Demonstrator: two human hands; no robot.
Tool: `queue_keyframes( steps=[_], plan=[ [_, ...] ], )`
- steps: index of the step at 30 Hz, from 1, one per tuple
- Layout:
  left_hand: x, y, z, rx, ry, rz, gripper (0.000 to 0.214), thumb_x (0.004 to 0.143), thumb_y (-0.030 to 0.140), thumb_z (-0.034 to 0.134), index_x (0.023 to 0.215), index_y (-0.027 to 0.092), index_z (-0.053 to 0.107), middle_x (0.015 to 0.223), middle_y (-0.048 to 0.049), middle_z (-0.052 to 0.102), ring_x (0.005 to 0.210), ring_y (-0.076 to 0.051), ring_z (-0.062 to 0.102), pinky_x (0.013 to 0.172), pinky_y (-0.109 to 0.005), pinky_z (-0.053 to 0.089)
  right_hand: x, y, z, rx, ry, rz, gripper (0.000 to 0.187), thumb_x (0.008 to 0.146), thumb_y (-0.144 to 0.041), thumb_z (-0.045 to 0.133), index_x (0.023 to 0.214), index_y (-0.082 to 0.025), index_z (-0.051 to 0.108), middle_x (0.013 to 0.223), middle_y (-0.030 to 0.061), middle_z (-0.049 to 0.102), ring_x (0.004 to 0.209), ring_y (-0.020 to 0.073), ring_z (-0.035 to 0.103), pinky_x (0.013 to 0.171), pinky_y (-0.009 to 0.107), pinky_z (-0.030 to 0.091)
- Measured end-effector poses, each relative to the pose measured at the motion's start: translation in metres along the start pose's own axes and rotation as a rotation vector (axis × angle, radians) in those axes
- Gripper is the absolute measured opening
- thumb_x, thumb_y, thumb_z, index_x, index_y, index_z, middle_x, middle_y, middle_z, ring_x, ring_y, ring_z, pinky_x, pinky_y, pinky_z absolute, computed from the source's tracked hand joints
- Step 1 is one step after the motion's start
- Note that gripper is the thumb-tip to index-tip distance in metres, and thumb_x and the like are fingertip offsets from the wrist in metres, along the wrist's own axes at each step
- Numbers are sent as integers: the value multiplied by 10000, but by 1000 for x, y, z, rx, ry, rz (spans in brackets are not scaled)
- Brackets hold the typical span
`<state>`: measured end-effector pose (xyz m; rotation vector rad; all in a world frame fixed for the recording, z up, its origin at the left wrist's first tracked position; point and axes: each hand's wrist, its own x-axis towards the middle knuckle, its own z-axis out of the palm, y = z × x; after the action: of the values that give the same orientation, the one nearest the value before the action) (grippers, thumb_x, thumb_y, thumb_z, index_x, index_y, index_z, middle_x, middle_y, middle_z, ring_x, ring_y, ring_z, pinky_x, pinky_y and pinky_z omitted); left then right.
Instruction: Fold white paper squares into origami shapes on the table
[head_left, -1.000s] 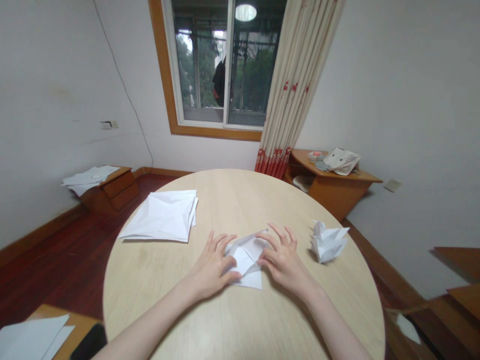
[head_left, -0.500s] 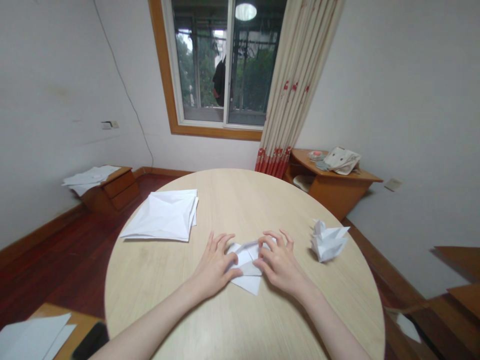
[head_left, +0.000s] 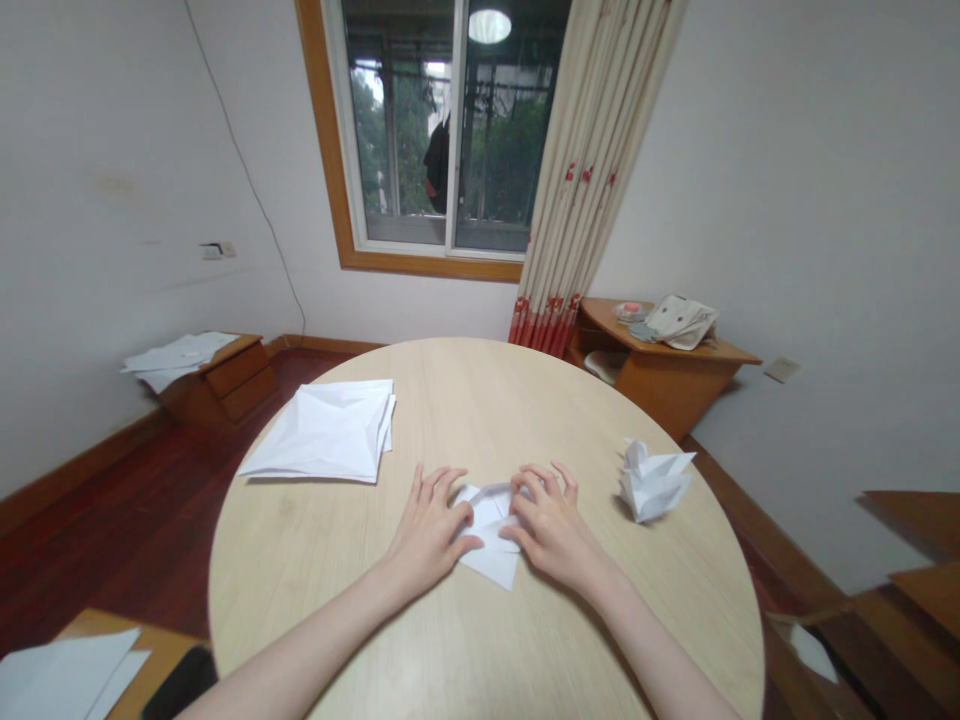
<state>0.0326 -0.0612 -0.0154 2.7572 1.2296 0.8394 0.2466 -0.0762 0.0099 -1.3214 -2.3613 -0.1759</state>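
Observation:
A partly folded sheet of white paper point(head_left: 491, 565) lies on the round table point(head_left: 480, 400) between my hands, one pointed flap toward me. My left hand point(head_left: 431, 525) grips its left edge, thumb on top and fingers curled. On the opposite side, my right hand point(head_left: 551, 520) has its thumb and bent fingers closed on the paper's right part. Both hands cover parts of the folds. A folded paper figure point(head_left: 654, 482) with pointed tips stands to the right of my right hand.
A stack of creased white paper point(head_left: 322, 430) lies at the table's left. Beyond the table are a small cabinet point(head_left: 232, 375) with papers on it, and a corner cabinet point(head_left: 675, 385) holding a cloth bag point(head_left: 681, 322). Loose sheets point(head_left: 67, 675) and a dark object point(head_left: 180, 685) sit at lower left.
My right hand has shifted slightly to the left along the paper, its thumb moving over the near folded edge. My left hand stays almost in place.

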Motion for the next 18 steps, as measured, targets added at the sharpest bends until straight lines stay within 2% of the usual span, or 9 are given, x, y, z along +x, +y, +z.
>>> queue_keyframes(
  steps=[10,18],
  plan=[
    [1,-10,0,-13,24,-34,198,744,248,751,849,201,590,1339,-90,396,1276,-317,322,1085,-650,160,0,-2,10,-18,-15,5,142,834,-332,638,862,-217,559,1109,66,566,1214,262,419,1078,537,195],
    [0,-10,-2,1,41,-20,173,788,141,666,908,205,559,1330,-101,398,1284,-313,338,1081,-638,213,1,-8,21,-93,36,-8,110,854,-313,603,884,-224,546,1155,68,559,1252,250,386,1091,507,146]
  ],
)
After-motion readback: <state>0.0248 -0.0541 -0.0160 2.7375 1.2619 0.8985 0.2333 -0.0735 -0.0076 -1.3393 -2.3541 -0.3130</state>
